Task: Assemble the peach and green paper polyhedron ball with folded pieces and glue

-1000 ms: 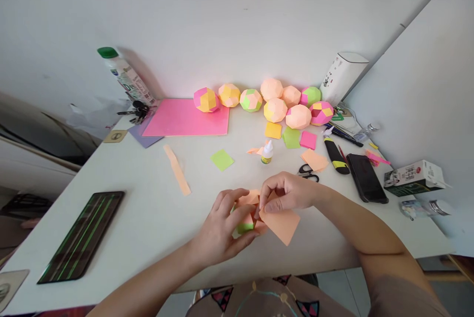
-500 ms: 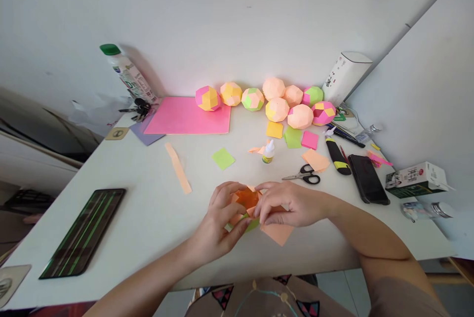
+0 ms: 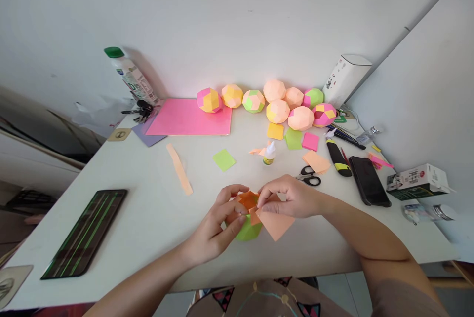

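Between my hands sits a partly made paper ball (image 3: 249, 229), its lower side green and its upper part peach, with an opening at the top showing an orange inside. My left hand (image 3: 218, 223) is curled round the ball's left side, thumb in front and fingers at the rim. At the right of the rim, my right hand (image 3: 287, 196) is closed, thumb against fingers, on a peach paper square (image 3: 276, 225) that hangs below the fingertips. Just beyond my hands stands a small glue bottle (image 3: 269, 153). Scissors (image 3: 309, 177) lie partly behind my right hand.
Several finished paper balls (image 3: 277, 111) line the back, one on a pink sheet (image 3: 188, 122). Paper squares (image 3: 224, 159) and a peach strip (image 3: 179, 169) lie about. At right are a cutter (image 3: 338, 158), a phone (image 3: 369, 181) and a milk carton (image 3: 418, 181); a dark tablet (image 3: 85, 233) lies left.
My right hand has lifted slightly, and the peach square has shifted left and up with it. More of the ball's green side shows. My left hand stays round the ball.
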Demonstrator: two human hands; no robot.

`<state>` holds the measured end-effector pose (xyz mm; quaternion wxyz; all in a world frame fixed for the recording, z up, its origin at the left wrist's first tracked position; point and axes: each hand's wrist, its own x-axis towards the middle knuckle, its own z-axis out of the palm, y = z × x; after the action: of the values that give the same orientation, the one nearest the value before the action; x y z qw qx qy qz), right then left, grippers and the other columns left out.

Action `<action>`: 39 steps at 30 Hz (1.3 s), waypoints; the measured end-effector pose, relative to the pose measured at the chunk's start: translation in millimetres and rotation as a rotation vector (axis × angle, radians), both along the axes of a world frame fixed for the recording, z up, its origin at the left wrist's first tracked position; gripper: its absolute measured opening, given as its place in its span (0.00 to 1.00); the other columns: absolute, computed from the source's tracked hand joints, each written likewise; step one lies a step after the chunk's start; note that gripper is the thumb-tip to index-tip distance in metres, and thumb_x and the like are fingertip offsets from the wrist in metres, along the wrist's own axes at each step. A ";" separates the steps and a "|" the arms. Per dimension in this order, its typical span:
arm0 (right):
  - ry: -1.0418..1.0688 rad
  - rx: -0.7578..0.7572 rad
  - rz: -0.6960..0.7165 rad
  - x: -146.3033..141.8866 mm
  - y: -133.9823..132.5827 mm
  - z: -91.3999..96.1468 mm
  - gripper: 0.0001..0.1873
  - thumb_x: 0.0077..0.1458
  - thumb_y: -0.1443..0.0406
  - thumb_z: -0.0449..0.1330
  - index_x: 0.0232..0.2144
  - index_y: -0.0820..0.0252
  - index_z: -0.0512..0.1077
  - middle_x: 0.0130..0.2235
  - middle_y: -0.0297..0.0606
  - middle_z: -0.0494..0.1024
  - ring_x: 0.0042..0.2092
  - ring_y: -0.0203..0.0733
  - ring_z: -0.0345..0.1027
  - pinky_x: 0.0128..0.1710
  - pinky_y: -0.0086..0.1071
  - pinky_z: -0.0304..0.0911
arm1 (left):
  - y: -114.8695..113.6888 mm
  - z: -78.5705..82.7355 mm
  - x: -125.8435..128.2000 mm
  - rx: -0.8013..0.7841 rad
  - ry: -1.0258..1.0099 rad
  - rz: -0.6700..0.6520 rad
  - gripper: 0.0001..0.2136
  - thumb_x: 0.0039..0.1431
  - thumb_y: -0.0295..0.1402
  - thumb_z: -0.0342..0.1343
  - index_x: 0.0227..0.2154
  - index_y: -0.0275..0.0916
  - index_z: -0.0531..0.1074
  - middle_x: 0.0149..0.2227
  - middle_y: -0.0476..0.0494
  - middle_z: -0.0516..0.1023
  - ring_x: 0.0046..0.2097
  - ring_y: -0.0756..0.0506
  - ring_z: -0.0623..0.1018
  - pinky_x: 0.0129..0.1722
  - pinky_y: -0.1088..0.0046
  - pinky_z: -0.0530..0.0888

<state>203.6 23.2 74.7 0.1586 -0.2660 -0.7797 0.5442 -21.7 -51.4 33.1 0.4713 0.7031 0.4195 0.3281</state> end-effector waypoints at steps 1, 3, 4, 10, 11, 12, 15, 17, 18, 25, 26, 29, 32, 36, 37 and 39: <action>0.002 0.015 -0.024 -0.8 -0.9 0.1 0.05 0.57 0.66 0.60 0.34 0.63 0.76 0.35 0.39 0.80 0.36 0.36 0.73 0.37 0.29 0.67 | 0.5 0.3 -0.3 -0.015 0.000 0.000 0.10 0.66 0.34 0.45 0.32 0.40 0.69 0.56 0.38 0.62 0.58 0.40 0.63 0.54 0.63 0.66; 0.029 0.058 -0.066 -3.2 -3.6 0.2 0.05 0.56 0.67 0.60 0.34 0.63 0.75 0.35 0.38 0.81 0.36 0.36 0.74 0.37 0.28 0.67 | 1.5 0.4 -0.3 -0.045 -0.011 0.002 0.10 0.66 0.34 0.45 0.32 0.40 0.68 0.56 0.38 0.62 0.60 0.39 0.61 0.56 0.62 0.64; 0.051 0.083 -0.080 -4.6 -5.3 0.2 0.04 0.56 0.68 0.60 0.34 0.63 0.75 0.35 0.38 0.81 0.36 0.36 0.74 0.37 0.28 0.68 | 1.8 0.4 -0.1 -0.068 -0.024 0.001 0.10 0.66 0.35 0.45 0.32 0.40 0.68 0.56 0.38 0.62 0.60 0.39 0.62 0.55 0.63 0.64; 0.106 0.231 -0.116 -8.9 -16.5 4.6 0.07 0.56 0.71 0.59 0.38 0.63 0.74 0.36 0.39 0.80 0.36 0.36 0.75 0.37 0.28 0.72 | 2.7 2.1 2.5 -0.296 -0.158 -0.009 0.12 0.65 0.40 0.46 0.30 0.39 0.67 0.56 0.39 0.60 0.49 0.42 0.69 0.39 0.70 0.68; 0.102 0.267 -0.134 -7.9 -17.9 6.7 0.08 0.55 0.70 0.60 0.39 0.63 0.74 0.36 0.39 0.80 0.35 0.36 0.75 0.36 0.28 0.72 | 3.1 2.4 2.7 -0.331 -0.183 -0.009 0.13 0.65 0.40 0.47 0.30 0.39 0.67 0.55 0.40 0.61 0.49 0.42 0.69 0.39 0.70 0.68; 0.107 0.310 -0.155 -6.4 -19.3 9.3 0.08 0.55 0.70 0.61 0.40 0.62 0.74 0.36 0.39 0.80 0.35 0.36 0.75 0.35 0.27 0.73 | 3.5 2.6 2.8 -0.362 -0.209 -0.009 0.13 0.64 0.41 0.48 0.29 0.39 0.67 0.55 0.40 0.61 0.48 0.42 0.69 0.39 0.70 0.68; 0.172 0.469 -0.217 -1.9 -23.6 19.1 0.09 0.55 0.71 0.63 0.41 0.62 0.73 0.34 0.39 0.79 0.33 0.35 0.75 0.32 0.26 0.73 | 5.2 1.9 2.9 -0.457 -0.277 -0.016 0.14 0.62 0.44 0.50 0.27 0.38 0.66 0.54 0.42 0.62 0.44 0.45 0.70 0.39 0.70 0.67; 0.232 0.618 -0.234 -1.4 -26.8 24.9 0.07 0.56 0.73 0.61 0.38 0.62 0.73 0.33 0.39 0.78 0.34 0.36 0.74 0.33 0.28 0.73 | 6.3 0.7 3.3 -0.515 -0.320 -0.021 0.15 0.60 0.44 0.52 0.26 0.37 0.65 0.54 0.42 0.62 0.43 0.46 0.70 0.41 0.70 0.67; 0.256 0.707 -0.227 -2.6 -28.2 26.6 0.06 0.57 0.74 0.59 0.36 0.62 0.73 0.32 0.40 0.78 0.35 0.37 0.74 0.34 0.31 0.73 | 6.8 0.2 3.7 -0.540 -0.347 -0.027 0.15 0.59 0.44 0.54 0.26 0.37 0.65 0.54 0.42 0.62 0.44 0.45 0.69 0.42 0.70 0.67; 0.313 1.195 0.075 -22.3 -26.7 13.5 0.13 0.61 0.74 0.50 0.31 0.68 0.74 0.32 0.43 0.80 0.41 0.45 0.73 0.41 0.40 0.72 | 9.6 2.1 7.4 -0.671 -0.493 -0.069 0.10 0.54 0.37 0.57 0.25 0.36 0.66 0.39 0.46 0.68 0.36 0.48 0.66 0.36 0.72 0.64; 0.306 1.199 0.095 -23.3 -25.3 12.1 0.13 0.61 0.74 0.50 0.30 0.68 0.74 0.32 0.42 0.80 0.41 0.44 0.73 0.40 0.39 0.72 | 9.8 3.0 7.5 -0.695 -0.498 -0.067 0.10 0.54 0.36 0.57 0.25 0.36 0.66 0.38 0.47 0.68 0.35 0.49 0.65 0.34 0.73 0.63; 0.295 1.213 0.116 -22.0 -21.6 12.3 0.11 0.60 0.73 0.52 0.31 0.67 0.74 0.33 0.41 0.81 0.43 0.43 0.73 0.41 0.38 0.73 | 10.6 5.8 6.9 -0.756 -0.519 -0.070 0.11 0.52 0.37 0.58 0.23 0.36 0.65 0.42 0.46 0.68 0.33 0.50 0.63 0.33 0.72 0.60; 0.294 1.231 0.145 -18.8 -19.4 14.0 0.10 0.60 0.73 0.54 0.31 0.67 0.75 0.34 0.42 0.82 0.44 0.44 0.73 0.41 0.39 0.73 | 11.6 8.4 6.0 -0.793 -0.559 -0.092 0.12 0.51 0.38 0.58 0.22 0.36 0.64 0.43 0.45 0.69 0.35 0.49 0.65 0.35 0.71 0.61; 0.264 1.207 0.179 -18.1 -17.9 12.1 0.08 0.59 0.73 0.55 0.32 0.68 0.75 0.34 0.43 0.82 0.45 0.44 0.73 0.41 0.39 0.74 | 13.0 9.4 5.1 -0.795 -0.591 -0.105 0.14 0.50 0.40 0.59 0.20 0.37 0.62 0.41 0.45 0.69 0.36 0.47 0.65 0.35 0.71 0.61; 0.250 1.201 0.186 -18.4 -17.7 11.4 0.08 0.59 0.73 0.56 0.32 0.67 0.75 0.35 0.43 0.82 0.45 0.44 0.73 0.41 0.39 0.74 | 13.2 9.2 4.9 -0.793 -0.592 -0.106 0.14 0.50 0.40 0.59 0.21 0.37 0.62 0.42 0.45 0.70 0.35 0.47 0.65 0.34 0.71 0.61; 0.221 1.193 0.204 -19.2 -17.5 10.8 0.07 0.58 0.73 0.57 0.32 0.67 0.75 0.35 0.43 0.82 0.45 0.44 0.73 0.41 0.39 0.74 | 13.3 9.0 4.5 -0.793 -0.596 -0.105 0.14 0.50 0.41 0.59 0.21 0.37 0.62 0.40 0.45 0.70 0.34 0.48 0.64 0.33 0.71 0.60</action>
<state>184.4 5.7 85.5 0.3071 0.0023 -0.9503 0.0510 -17.2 -38.1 42.1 0.8177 0.3656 0.3230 0.3057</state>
